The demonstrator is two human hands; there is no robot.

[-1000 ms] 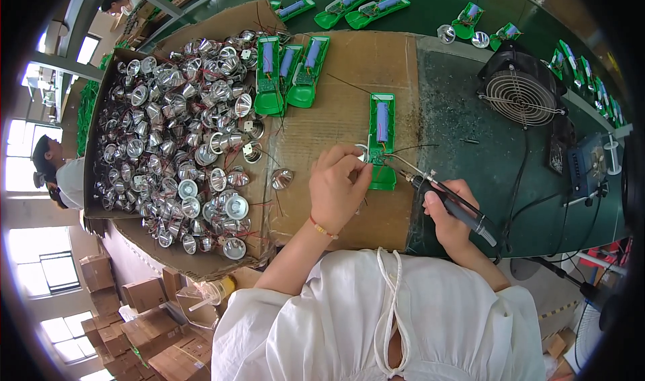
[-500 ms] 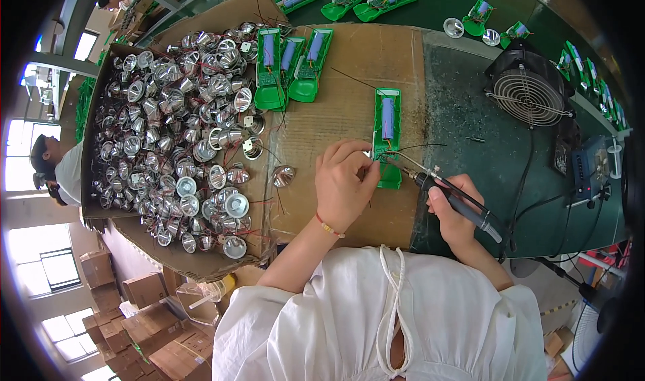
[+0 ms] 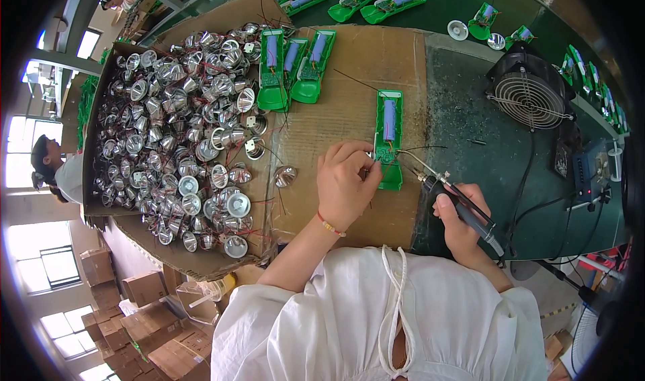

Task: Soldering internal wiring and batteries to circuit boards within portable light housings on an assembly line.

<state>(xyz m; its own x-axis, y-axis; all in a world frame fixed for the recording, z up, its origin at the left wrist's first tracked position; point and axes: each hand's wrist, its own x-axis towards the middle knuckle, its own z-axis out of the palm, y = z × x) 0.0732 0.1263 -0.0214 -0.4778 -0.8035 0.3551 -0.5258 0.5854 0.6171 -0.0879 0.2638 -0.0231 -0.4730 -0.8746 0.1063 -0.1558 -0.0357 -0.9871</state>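
Observation:
In front of me a green plastic housing (image 3: 391,179) lies upright on the cardboard, with a purple battery cell (image 3: 390,120) and a small green circuit board (image 3: 385,155) in it. My left hand (image 3: 345,183) is at the board's left edge, thumb and forefinger pinched together; what they hold is hidden. My right hand (image 3: 462,221) is closed around a soldering iron (image 3: 435,185) with a thin solder feed tube along it. The feed tube's curved end reaches over the board's right side. The iron's tip is just right of the housing, seemingly apart from the board.
A cardboard box of silver reflector cups (image 3: 161,136) with red wires stands at left; one loose cup (image 3: 285,175) lies beside it. Further housings (image 3: 313,69) lie at upper middle. A fan (image 3: 529,98) and a blue soldering unit (image 3: 588,173) with cables stand at right.
The soldering iron in my right hand has drawn back slightly down and right, away from the board. My left hand keeps its pinch at the board's edge.

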